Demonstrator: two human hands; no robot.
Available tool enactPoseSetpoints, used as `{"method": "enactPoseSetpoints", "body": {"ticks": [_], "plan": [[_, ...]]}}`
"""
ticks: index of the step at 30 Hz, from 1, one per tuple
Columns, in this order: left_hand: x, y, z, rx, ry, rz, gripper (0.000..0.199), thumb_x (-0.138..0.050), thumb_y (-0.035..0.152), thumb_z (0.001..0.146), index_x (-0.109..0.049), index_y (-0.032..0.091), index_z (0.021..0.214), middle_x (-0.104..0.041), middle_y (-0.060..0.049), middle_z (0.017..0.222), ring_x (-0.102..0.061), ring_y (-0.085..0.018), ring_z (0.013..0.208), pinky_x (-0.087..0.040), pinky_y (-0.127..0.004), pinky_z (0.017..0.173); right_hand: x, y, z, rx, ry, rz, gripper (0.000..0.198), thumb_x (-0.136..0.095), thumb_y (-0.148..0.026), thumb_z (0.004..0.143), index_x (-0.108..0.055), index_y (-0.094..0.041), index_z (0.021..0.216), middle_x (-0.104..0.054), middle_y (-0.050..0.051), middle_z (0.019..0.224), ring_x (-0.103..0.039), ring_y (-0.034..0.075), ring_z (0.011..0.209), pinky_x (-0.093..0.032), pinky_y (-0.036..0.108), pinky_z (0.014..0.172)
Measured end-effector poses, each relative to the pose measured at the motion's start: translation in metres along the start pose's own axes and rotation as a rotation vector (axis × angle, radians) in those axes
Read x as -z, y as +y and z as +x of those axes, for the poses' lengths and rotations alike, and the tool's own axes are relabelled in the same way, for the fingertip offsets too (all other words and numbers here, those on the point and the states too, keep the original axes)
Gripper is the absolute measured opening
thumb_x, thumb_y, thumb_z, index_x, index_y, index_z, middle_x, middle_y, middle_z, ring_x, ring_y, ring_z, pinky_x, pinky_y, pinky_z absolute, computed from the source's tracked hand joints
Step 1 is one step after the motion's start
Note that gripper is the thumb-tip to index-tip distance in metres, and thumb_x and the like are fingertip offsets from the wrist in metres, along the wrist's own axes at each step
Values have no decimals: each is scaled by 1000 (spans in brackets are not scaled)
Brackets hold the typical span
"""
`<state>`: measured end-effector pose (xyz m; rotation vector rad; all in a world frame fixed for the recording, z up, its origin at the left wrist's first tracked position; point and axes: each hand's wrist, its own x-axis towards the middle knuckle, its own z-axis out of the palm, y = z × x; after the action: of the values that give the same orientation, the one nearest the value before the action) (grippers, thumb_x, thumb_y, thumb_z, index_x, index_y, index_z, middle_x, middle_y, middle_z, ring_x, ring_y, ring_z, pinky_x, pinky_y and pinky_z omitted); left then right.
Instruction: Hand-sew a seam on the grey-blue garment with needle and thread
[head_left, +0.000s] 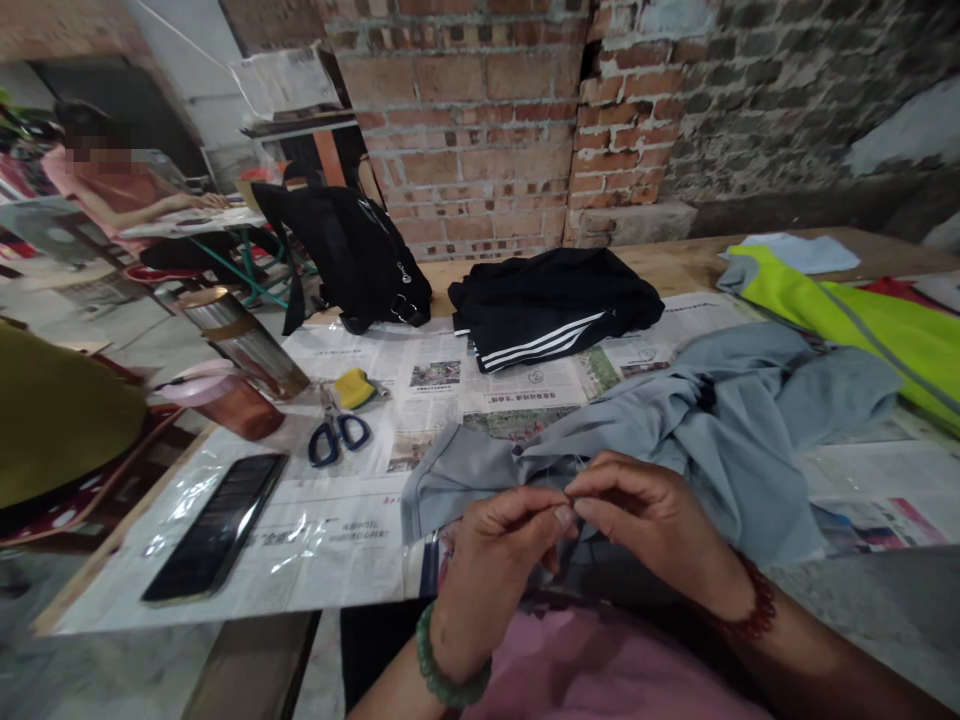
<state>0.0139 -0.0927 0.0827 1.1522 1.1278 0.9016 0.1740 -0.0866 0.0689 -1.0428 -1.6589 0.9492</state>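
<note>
Containers 1st: steel flask (247, 340) at the table's L edge, leaning in this view, can't tell what's inside. Just beside it, cup (247, 408) w/ pale pink lid, reddish-brown body; lid on, can't tell if that's drink or tinted wall. Black bag (367, 255) sits at the far side, slumped, contents hidden.

Now the gray garment (720, 420): on the newspaper (337, 550) under clear plastic, front ctr to R, right behind the hands. Soft blue-gray cloth, heaped in deep folds on the R, 1 flatter panel w/ a straight hem reaching L, small dark spot nr the middle.

And the hands! L hand (487, 560), green beads (450, 670) at the wrist, thumb & finger pinched narrow. R hand (652, 510), dark red beads (754, 600), pinched narrow too, its tips meeting the L's. Thin pale strand shows nr the tips; can't tell exactly what's btwn them, too small.

L of the hands: scissors (335, 428) w/ 2 dark blue handles, yellow-green sponge-like pc (354, 388) touching or just beyond, phone (217, 525) dark-screened nearer the edge. Black garment (555, 305) w/ 3 white stripes lies beyond; neon yellow garment (862, 320) far R. Bkgd L: 1 co-worker (112, 200) seated at another table.
</note>
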Motion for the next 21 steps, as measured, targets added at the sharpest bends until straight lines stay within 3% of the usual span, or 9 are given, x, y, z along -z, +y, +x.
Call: {"method": "enactPoseSetpoints", "body": {"ticks": [8, 12, 16, 21], "plan": [[3, -10, 2, 10, 42, -181, 13, -64, 19, 72, -70, 19, 83, -62, 1, 62, -50, -6, 52, -40, -16, 51, -1, 2, -2, -83, 8, -7, 10, -56, -21, 79, -62, -17, 73, -51, -1, 66, -46, 7, 53, -38, 17, 47], [-1, -5, 0, -7, 44, -139, 11, -65, 18, 70, -71, 19, 80, -60, 2, 55, -49, -6, 50, -40, -16, 51, 0, 3, -4, -162, -68, 130, 15, -53, -26, 81, -65, -18, 77, -50, -1, 70, -43, 4, 49, -36, 16, 43], [-6, 0, -1, -40, 81, -80, 12, -66, 14, 66, -71, 19, 76, -63, 1, 61, -47, -6, 48, -40, -16, 48, -2, 8, -6, -281, -100, 309, 15, -57, -30, 79, -65, -17, 77, -50, -2, 71, -41, 2, 45, -33, 16, 40], [-6, -5, -1, -118, 32, -23, 17, -65, 16, 69, -70, 21, 85, -61, 2, 58, -45, -6, 49, -38, -16, 46, -4, 9, -5, -365, -91, 392, 17, -60, -29, 76, -63, -15, 68, -49, -3, 62, -37, 2, 42, -27, 16, 39]]}}
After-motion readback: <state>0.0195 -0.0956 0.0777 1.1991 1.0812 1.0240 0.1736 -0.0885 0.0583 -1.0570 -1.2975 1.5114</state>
